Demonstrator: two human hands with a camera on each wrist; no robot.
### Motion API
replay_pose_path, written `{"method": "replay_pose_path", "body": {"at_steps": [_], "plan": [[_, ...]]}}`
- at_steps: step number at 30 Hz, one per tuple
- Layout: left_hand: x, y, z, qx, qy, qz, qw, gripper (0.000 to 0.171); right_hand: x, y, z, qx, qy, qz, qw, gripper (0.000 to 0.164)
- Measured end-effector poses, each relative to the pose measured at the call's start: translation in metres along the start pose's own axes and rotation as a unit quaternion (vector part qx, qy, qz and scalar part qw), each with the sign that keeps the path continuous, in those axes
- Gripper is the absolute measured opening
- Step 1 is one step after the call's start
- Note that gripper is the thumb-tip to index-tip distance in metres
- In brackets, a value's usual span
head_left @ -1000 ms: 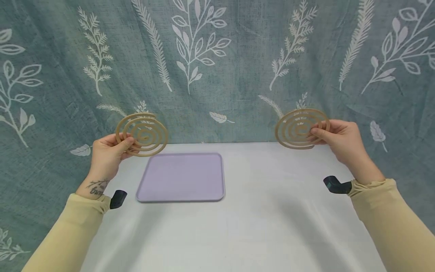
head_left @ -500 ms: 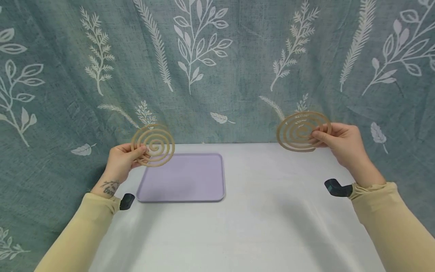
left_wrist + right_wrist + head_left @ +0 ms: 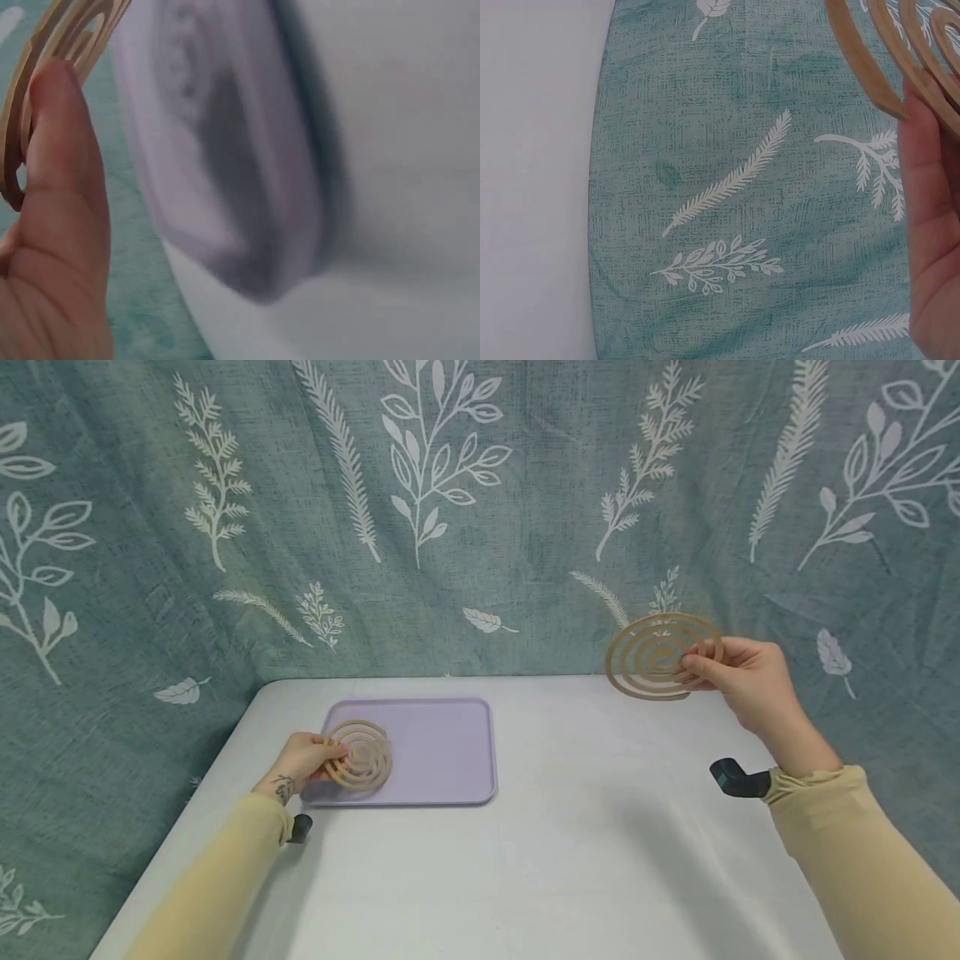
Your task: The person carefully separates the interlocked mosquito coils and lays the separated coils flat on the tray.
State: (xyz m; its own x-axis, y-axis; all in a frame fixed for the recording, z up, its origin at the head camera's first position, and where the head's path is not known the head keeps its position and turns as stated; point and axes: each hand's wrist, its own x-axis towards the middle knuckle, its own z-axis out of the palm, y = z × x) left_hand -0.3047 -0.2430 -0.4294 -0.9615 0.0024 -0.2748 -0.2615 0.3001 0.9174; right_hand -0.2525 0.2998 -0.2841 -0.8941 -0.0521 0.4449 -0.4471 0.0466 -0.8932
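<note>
My left hand [image 3: 302, 758] pinches a tan mosquito coil [image 3: 362, 757] at its left edge, thumb on the near side. That coil is held tilted over the left part of a lilac tray [image 3: 442, 752], and its shadow falls on the tray in the left wrist view. At the right, my right hand [image 3: 753, 683] pinches a second mosquito coil [image 3: 660, 662] by its right side, raised above the back edge of the table. In the right wrist view, part of this coil [image 3: 864, 64] and the thumb show at the right; the rest is cut off.
The white table [image 3: 555, 860] spreads around the tray. Behind it hangs a green curtain [image 3: 540, 527] with white leaf prints. Black wrist cameras [image 3: 738, 778] are strapped to both wrists.
My left hand has moved down and to the right, bringing its coil from beyond the tray's back left corner to over the tray. The right hand has sunk slightly with its coil.
</note>
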Motion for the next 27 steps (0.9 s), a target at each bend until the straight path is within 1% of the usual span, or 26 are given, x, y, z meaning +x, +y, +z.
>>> {"method": "replay_pose_path", "body": {"at_steps": [2,6,8,9,10,11,13,15,16,17,20,22,27], "plan": [[0.003,-0.005,0.000,0.011,0.007,-0.011,0.9999,0.030,0.000,0.001,0.000,0.002,-0.003,-0.003,1.000,0.028],[0.006,-0.011,0.001,0.030,0.023,-0.005,0.9993,0.028,0.000,0.001,0.000,0.001,-0.004,-0.005,1.000,0.025],[0.008,-0.013,0.003,0.055,0.051,0.001,0.9972,0.027,0.000,0.001,0.000,0.001,-0.003,-0.004,1.000,0.023],[0.010,-0.015,0.003,0.081,0.065,0.009,0.9945,0.026,0.000,0.001,0.000,0.001,-0.003,-0.004,1.000,0.022],[0.012,-0.017,0.005,0.113,0.082,0.014,0.9902,0.027,0.000,0.001,0.000,0.002,-0.003,-0.003,1.000,0.022],[0.013,-0.018,0.006,0.151,0.096,0.023,0.9836,0.029,0.000,0.001,0.000,0.003,-0.003,-0.003,1.000,0.021],[0.015,-0.019,0.009,0.222,0.121,0.037,0.9669,0.036,0.000,0.001,0.000,0.004,-0.003,-0.003,1.000,0.021],[0.014,-0.019,0.012,0.273,0.135,0.048,0.9512,0.043,0.000,0.001,0.001,0.003,-0.002,-0.002,1.000,0.021],[0.014,-0.018,0.013,0.287,0.139,0.051,0.9464,0.044,0.000,0.000,0.001,0.003,-0.002,-0.002,1.000,0.021],[0.013,-0.018,0.015,0.297,0.144,0.052,0.9425,0.043,0.000,0.000,0.001,0.001,-0.002,-0.002,1.000,0.020],[0.013,-0.017,0.019,0.302,0.152,0.055,0.9394,0.029,0.000,0.000,0.001,0.000,-0.003,-0.001,1.000,0.018],[0.013,-0.017,0.021,0.313,0.162,0.059,0.9341,0.024,0.000,0.000,0.002,0.005,-0.006,-0.003,1.000,0.015],[0.012,-0.014,0.025,0.341,0.183,0.065,0.9199,0.029,-0.001,0.000,0.003,0.010,-0.007,-0.004,1.000,0.013]]}}
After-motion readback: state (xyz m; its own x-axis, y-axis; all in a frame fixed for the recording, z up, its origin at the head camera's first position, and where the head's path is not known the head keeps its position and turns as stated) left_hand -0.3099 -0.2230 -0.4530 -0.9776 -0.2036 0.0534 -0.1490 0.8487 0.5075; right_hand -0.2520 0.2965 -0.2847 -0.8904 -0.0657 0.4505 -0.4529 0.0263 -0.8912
